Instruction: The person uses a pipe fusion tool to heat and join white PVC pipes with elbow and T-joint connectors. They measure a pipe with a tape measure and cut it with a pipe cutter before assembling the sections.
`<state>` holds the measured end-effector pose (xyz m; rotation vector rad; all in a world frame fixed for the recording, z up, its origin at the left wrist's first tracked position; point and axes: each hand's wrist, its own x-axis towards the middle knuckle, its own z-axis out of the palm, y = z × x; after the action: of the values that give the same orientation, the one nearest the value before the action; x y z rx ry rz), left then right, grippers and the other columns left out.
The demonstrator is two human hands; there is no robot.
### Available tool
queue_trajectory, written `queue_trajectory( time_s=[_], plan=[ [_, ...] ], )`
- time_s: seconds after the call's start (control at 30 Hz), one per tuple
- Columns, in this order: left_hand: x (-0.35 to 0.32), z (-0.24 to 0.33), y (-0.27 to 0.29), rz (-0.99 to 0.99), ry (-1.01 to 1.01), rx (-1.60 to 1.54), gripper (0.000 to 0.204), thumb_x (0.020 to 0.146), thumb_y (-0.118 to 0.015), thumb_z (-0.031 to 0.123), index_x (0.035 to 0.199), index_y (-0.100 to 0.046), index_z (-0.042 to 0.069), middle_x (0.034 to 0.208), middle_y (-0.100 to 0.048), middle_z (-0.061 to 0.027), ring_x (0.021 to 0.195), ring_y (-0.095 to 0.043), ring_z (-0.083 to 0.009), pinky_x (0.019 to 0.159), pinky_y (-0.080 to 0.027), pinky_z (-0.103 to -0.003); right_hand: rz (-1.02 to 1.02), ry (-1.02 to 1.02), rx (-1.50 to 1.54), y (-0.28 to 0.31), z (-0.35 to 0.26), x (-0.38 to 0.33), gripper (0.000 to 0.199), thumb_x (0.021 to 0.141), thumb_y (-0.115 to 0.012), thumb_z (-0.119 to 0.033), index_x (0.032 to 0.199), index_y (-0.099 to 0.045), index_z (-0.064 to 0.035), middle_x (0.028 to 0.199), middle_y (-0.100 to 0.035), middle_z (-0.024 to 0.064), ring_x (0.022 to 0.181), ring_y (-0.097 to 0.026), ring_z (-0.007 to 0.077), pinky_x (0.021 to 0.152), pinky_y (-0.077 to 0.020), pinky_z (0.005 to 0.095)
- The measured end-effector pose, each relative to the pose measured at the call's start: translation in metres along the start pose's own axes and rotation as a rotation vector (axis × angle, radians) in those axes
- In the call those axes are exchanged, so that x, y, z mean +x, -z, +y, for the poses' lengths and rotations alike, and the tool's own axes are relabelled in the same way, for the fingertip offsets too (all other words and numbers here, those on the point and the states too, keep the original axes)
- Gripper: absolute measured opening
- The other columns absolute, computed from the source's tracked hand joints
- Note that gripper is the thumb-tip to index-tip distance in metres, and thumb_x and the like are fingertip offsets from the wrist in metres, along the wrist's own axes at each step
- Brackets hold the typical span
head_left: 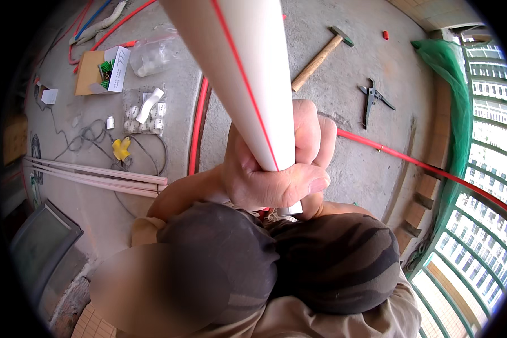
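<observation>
- White plastic pipe with a thin red stripe (239, 62): rises from the fists toward the upper edge.
- Left hand (265, 183): wrapped tight around the pipe's lower end.
- Right hand (312, 132): clenched on the pipe, just behind the left.
- Wooden-handled hammer (319, 58): on concrete, right of the pipe.

A wooden-handled hammer (320, 58) lay on the concrete floor (349, 163) in the upper middle of the frame, with black pipe cutters (372, 98) to its right and a small red cap (385, 35) above them. At upper left sat an open cardboard box (98, 70), a clear plastic bag (152, 53) and a bag of white fittings (145, 111). A yellow fitting (120, 148) lay among grey cable, just above a bundle of white pipes (96, 177). Green netting (456, 107) hung at the right.
</observation>
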<state>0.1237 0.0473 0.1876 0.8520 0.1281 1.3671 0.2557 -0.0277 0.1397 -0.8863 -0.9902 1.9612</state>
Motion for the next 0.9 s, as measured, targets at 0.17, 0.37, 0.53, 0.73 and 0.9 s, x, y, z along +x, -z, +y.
queue_trajectory(
  time_s=[0.17,0.37,0.53,0.73,0.9],
  plan=[
    [-0.007,-0.01,-0.003,-0.009,-0.077,-0.055,0.053,0.058,-0.059,-0.024,0.088,-0.049,0.018,0.074,-0.047,-0.0003,0.053,-0.036,-0.0107,0.047,-0.034,-0.029,0.022,0.01,-0.027,0.0,0.0,-0.003,0.068,0.103,-0.033,-0.055,0.096,-0.065,0.0038,0.079,-0.065,0.0111,0.069,-0.061,0.0175,0.061,-0.0453,0.0304],
    [-0.011,0.0,-0.004,-0.011,-0.138,0.07,0.049,0.059,-0.06,-0.024,0.085,-0.047,0.015,0.072,-0.045,-0.0006,0.052,-0.035,-0.0114,0.044,-0.031,-0.029,-0.056,0.035,-0.023,-0.007,0.0,0.003,0.067,0.103,-0.033,-0.054,0.1,-0.065,0.0047,0.081,-0.065,0.0112,0.072,-0.062,0.0177,0.064,-0.0456,0.031],
    [0.003,0.008,0.016,-0.129,0.074,0.117,0.028,0.069,-0.064,-0.008,0.077,-0.043,0.008,0.069,-0.049,-0.0051,0.054,-0.036,-0.01,0.047,-0.031,-0.027,0.035,0.103,-0.138,0.009,-0.007,0.006,0.066,0.103,-0.034,-0.053,0.102,-0.065,0.0055,0.083,-0.065,0.0112,0.075,-0.062,0.0178,0.066,-0.046,0.0315],
    [0.005,0.039,0.038,0.115,0.031,0.002,0.018,0.081,-0.063,0.013,0.086,-0.045,0.013,0.073,-0.046,-0.0016,0.062,-0.045,-0.0147,0.063,-0.034,-0.031,-0.035,0.257,-0.124,0.01,0.004,0.024,0.061,0.105,-0.034,-0.049,0.108,-0.063,0.0053,0.094,-0.063,0.0103,0.086,-0.059,0.0163,0.076,-0.0451,0.0301],
    [0.004,0.026,0.039,0.201,0.042,0.027,0.02,0.081,-0.062,0.015,0.08,-0.042,0.013,0.068,-0.043,-0.0012,0.058,-0.043,-0.0139,0.06,-0.034,-0.03,-0.058,0.062,0.046,0.0,-0.003,0.017,0.053,0.108,-0.034,-0.043,0.112,-0.061,0.0033,0.096,-0.062,0.0068,0.087,-0.055,0.0134,0.08,-0.0435,0.0282]
  ],
)
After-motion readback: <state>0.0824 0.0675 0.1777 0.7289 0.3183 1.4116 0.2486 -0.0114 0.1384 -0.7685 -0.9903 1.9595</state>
